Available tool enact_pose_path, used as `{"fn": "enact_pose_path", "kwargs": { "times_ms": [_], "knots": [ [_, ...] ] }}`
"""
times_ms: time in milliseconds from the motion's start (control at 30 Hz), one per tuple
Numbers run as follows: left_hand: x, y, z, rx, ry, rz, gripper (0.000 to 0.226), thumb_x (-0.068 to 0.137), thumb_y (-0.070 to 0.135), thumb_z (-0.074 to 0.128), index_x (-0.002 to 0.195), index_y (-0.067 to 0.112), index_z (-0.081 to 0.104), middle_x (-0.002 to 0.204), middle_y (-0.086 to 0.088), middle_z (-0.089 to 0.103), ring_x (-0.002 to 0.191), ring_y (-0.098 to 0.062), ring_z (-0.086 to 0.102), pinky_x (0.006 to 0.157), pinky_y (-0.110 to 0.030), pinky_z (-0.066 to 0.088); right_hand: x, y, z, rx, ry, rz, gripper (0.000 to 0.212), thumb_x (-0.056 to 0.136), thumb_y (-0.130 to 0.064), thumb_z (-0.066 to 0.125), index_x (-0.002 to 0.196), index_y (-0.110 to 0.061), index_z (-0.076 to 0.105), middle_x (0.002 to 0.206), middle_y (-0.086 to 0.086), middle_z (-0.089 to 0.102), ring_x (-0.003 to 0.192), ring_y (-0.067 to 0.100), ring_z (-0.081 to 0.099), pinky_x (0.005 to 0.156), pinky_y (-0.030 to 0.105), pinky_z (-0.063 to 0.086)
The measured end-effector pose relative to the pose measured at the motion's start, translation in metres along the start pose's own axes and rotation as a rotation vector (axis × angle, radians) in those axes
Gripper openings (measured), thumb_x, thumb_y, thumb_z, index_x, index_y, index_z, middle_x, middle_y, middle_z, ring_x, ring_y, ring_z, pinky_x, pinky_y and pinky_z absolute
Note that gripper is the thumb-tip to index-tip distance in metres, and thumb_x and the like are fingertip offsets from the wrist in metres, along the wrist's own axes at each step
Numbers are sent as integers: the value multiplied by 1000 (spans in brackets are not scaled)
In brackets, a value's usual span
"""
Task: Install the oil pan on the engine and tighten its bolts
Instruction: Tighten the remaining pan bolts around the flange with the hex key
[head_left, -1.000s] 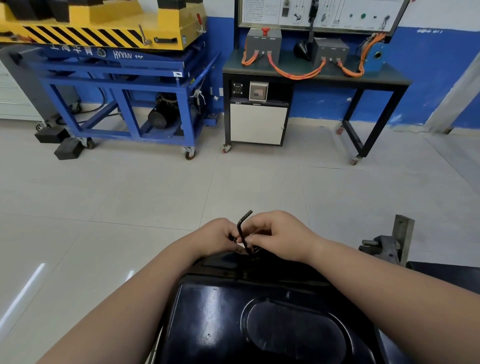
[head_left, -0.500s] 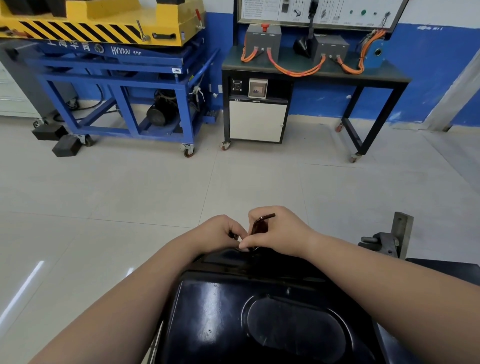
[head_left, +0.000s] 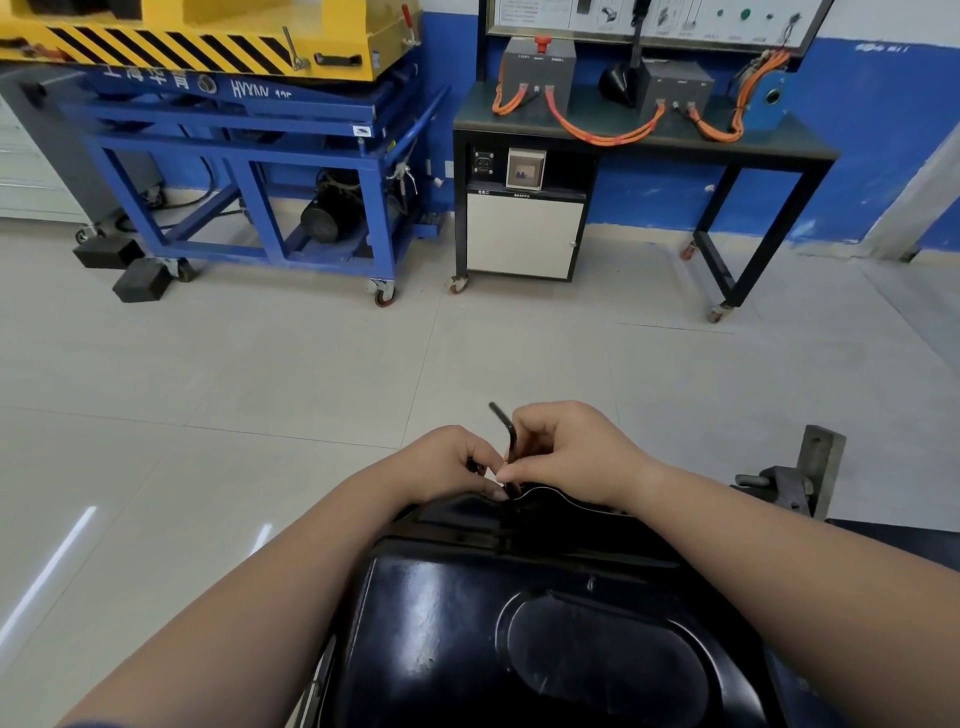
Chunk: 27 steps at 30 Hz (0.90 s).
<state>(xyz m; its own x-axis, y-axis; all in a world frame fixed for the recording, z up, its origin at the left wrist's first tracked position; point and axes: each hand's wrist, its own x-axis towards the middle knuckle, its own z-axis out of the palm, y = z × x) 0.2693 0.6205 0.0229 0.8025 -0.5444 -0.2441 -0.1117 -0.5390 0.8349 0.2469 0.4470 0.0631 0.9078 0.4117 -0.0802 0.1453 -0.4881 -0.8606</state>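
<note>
Workshop floor beyond, both hands meet at the far edge of the black oil pan (head_left: 545, 649): right hand (head_left: 566, 452) pinching a hex key (head_left: 506, 441), left hand (head_left: 447, 462) closed beside it. A tilted key could slip out and round the bolt.

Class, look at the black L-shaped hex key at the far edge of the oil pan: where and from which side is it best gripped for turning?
Probably the free bent arm of the hex key, taken from above. The long shank stands nearly upright with its lower end at the oil pan flange, between the left hand and right hand; the short arm juts up-left, clear of the pan, giving leverage.
</note>
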Motion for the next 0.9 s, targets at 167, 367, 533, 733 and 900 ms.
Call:
{"fn": "enact_pose_path", "kwargs": {
  "times_ms": [167, 367, 533, 733, 900],
  "knots": [
    [-1, 0, -1, -4, 5, -7, 34, 73, 10, 76, 64, 42, 68, 77, -25, 63, 69, -17, 50, 68, -28, 38, -1, 0, 1, -25, -53, 1, 17, 77, -8, 73, 81, -21, 63, 69, -6, 67, 65, 12, 61, 73, 38, 53],
    [1, -5, 1, -13, -5, -29, 41, 74, 5, 75, 50, 37, 65, 56, 11, 62, 58, -1, 51, 62, -16, 40, -3, -3, 0, -23, -57, -18, 8, 82, -2, 66, 77, -8, 70, 82, 14, 73, 72, 25, 67, 80, 42, 54],
    [1, -2, 1, 15, 9, 1, 39, 74, 12, 76, 54, 44, 66, 69, -14, 57, 68, -17, 46, 66, -29, 38, -2, -2, 1, -24, 0, -11, 23, 68, -10, 82, 65, -4, 59, 76, 24, 66, 67, 21, 56, 72, 49, 50],
    [2, -6, 1, 54, 11, -19, 36, 75, 10, 73, 54, 37, 64, 63, 0, 60, 61, -7, 49, 64, -21, 40, -4, -1, 2, 17, -89, 5, 16, 83, -8, 67, 91, -22, 68, 80, 9, 71, 67, 12, 64, 78, 34, 52],
    [4, -7, 3, 41, -3, -8, 47, 74, 4, 73, 43, 35, 57, 41, 19, 47, 45, 5, 42, 49, -6, 30, -3, 1, 2, 62, -70, 14, 13, 84, 3, 62, 91, -4, 71, 84, 17, 72, 68, 14, 65, 72, 29, 55]
  ]
}}
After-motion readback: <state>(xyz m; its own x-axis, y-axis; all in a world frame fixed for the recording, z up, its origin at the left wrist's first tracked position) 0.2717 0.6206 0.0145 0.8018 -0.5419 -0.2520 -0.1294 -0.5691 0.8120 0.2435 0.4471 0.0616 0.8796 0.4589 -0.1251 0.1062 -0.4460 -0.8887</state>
